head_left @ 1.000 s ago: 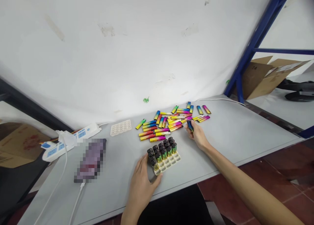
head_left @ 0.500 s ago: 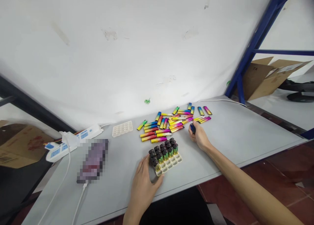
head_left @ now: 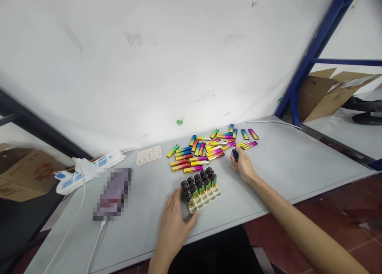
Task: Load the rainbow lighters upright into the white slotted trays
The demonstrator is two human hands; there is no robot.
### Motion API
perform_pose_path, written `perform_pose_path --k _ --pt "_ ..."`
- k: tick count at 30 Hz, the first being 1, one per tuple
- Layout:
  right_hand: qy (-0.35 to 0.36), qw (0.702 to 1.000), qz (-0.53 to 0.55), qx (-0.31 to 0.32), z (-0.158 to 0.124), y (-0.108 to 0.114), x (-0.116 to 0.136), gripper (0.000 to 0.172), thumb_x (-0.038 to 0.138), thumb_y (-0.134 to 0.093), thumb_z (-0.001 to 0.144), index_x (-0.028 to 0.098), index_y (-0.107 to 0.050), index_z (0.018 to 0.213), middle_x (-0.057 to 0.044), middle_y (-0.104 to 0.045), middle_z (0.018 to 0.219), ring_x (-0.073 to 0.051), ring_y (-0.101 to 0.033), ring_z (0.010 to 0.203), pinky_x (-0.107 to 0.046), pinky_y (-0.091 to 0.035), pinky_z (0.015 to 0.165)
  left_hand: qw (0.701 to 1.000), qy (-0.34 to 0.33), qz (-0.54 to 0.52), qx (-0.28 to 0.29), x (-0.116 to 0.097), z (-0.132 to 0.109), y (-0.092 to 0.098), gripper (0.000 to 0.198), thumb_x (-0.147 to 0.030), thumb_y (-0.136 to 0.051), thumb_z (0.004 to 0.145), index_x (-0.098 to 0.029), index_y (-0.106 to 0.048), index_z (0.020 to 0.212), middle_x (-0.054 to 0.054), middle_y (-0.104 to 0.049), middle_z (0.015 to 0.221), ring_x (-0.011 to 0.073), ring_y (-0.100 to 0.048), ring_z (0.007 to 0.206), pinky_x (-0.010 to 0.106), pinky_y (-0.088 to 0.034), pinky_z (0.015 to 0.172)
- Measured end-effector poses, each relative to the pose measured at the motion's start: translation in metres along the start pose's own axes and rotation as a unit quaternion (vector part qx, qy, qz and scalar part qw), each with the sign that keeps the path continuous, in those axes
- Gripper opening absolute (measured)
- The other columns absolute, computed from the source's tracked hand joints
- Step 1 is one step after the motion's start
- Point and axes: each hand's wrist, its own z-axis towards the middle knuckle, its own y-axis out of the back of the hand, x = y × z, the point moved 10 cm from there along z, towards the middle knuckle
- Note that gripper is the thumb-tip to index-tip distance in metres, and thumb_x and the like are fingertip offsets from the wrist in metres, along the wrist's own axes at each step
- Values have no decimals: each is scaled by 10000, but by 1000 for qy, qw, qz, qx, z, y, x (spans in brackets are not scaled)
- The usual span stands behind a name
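Observation:
My left hand [head_left: 174, 222] is curved about the near left corner of a cream tray [head_left: 209, 198], its fingers along the left side and its thumb at the front corner. Upright in the tray's back and left cells stand several lighters [head_left: 201, 187] with black tops and green-yellow bodies; the front cells show no lighters. To the right of the tray, my right hand [head_left: 243, 165] is closed on a lighter [head_left: 235, 154], of which a dark blue end shows. Just behind that hand lies a loose pile of shiny multicoloured lighters [head_left: 214, 151].
A second cream tray [head_left: 149, 155] lies at the back left. Further left are a white power strip [head_left: 110, 159] and a blurred-out phone-like object [head_left: 113, 194] with a white cable [head_left: 98, 242]. Behind the table [head_left: 286, 158] rises a white wall; cardboard boxes [head_left: 319, 94] stand beyond the blue frame.
The view has shifted very slightly. Both hands keep nearly the same places, the left at the tray and the right closed on the lighter.

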Motion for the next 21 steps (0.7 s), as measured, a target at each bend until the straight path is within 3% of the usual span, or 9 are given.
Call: perform_pose_path --k 6,13,17,21 --pt "-5 1000 7 7 4 1 -3 477 558 -366 912 242 -341 557 53 -226 458 -97 -163 388 -263 -125 417 1000 -11 1 -6 -3 0 2 710 -486 -579 873 -193 -322 1467 142 -518 1414 335 -459 1361 544 -421 1095" --pt "13 999 -30 -1 3 1 -1 561 675 -315 918 236 -399 578 51 -243 455 -105 -199 389 -272 -169 412 1000 -18 -3 -9 -4 0 3 715 -470 -588 872 -202 -310 1473 141 -519 1397 324 -489 1325 521 -442 1073" --pt "79 993 -81 23 -8 -5 11 574 682 -272 941 219 -551 745 25 -393 534 -136 -350 456 -289 -290 461 1000 -17 -5 -9 -5 1 3 704 -458 -584 874 -201 -310 1468 134 -516 1396 327 -471 1339 528 -419 1091" --pt "134 978 -150 60 -34 -17 23 449 612 -398 947 220 -602 871 -16 -577 726 -184 -545 686 -325 -446 678 1000 -26 -11 -6 -9 1 4 695 -439 -579 883 -208 -297 1475 125 -501 1410 305 -465 1342 503 -412 1104"
